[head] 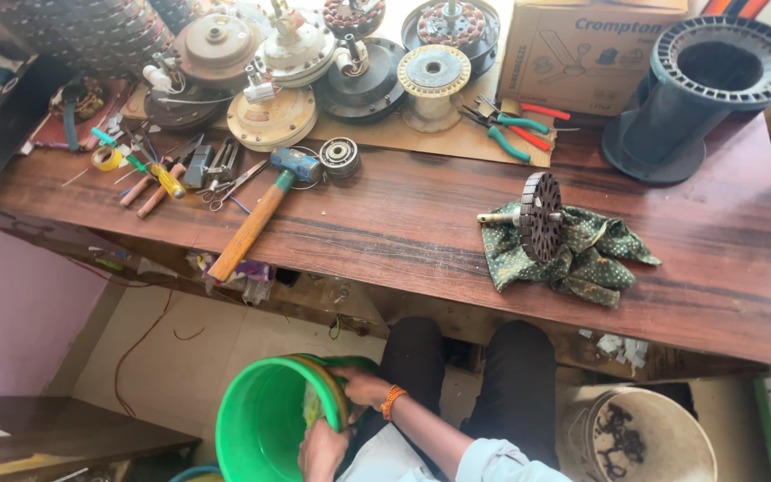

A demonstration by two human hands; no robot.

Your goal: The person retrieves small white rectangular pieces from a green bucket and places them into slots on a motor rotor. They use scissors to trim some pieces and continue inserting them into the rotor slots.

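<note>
Down below the table (421, 223), beside the seated person's knees, both hands clutch the green plastic bucket (261, 419), left hand (321, 451) and right hand (360, 386) with fingers closed over its thin rim, which looks light, slightly flexible and smooth.
</note>
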